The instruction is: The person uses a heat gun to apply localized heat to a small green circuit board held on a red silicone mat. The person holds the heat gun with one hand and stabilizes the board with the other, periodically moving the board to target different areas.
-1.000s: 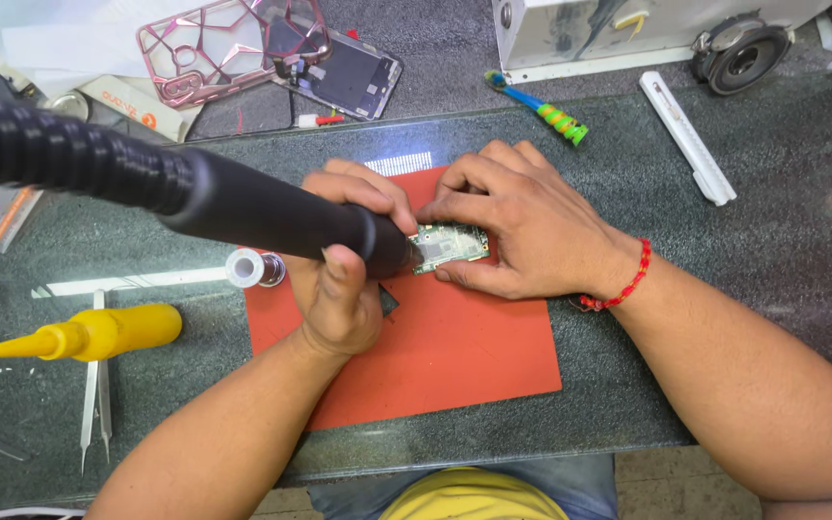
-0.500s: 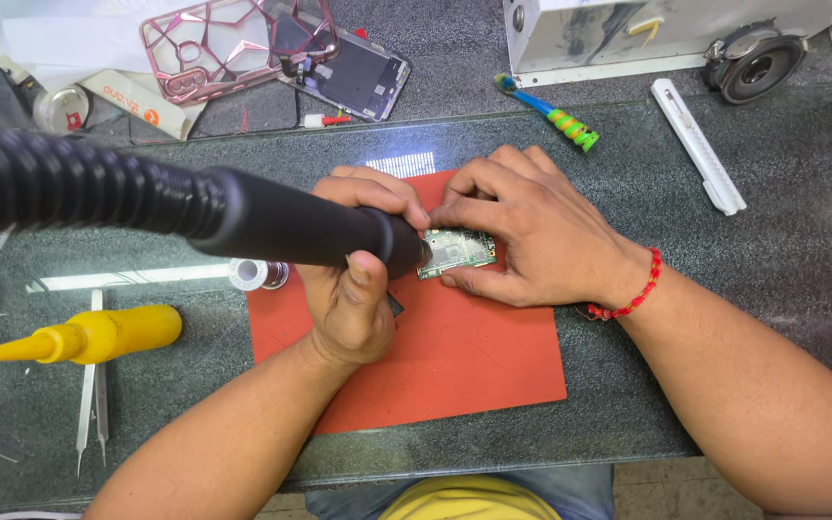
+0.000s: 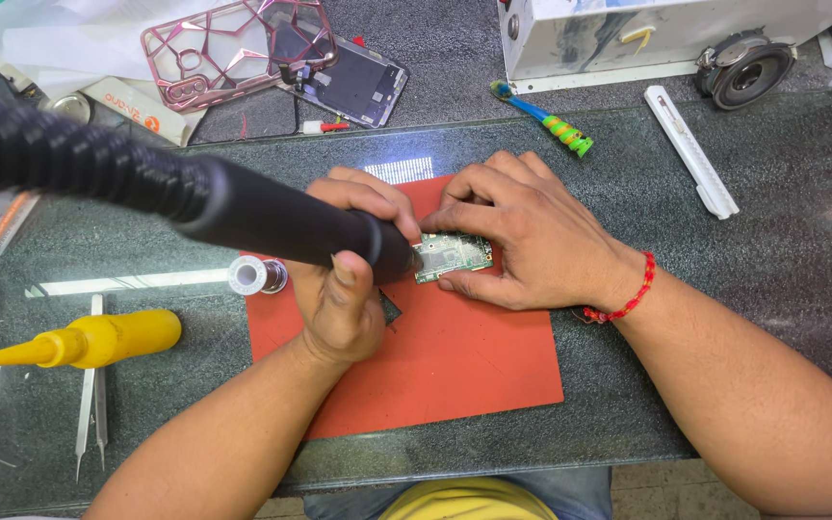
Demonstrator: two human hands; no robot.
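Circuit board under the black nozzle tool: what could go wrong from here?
The right hand pins the small circuit board with fingertips right beside the tip of the black nozzle tool; if the tool is hot, they could get burned. The left hand bears a heavy ribbed hose, so the tip could drift. The solder spool could get knocked.

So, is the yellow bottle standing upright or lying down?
Lying down: the yellow bottle rests on its side on the table, nozzle pointing left.
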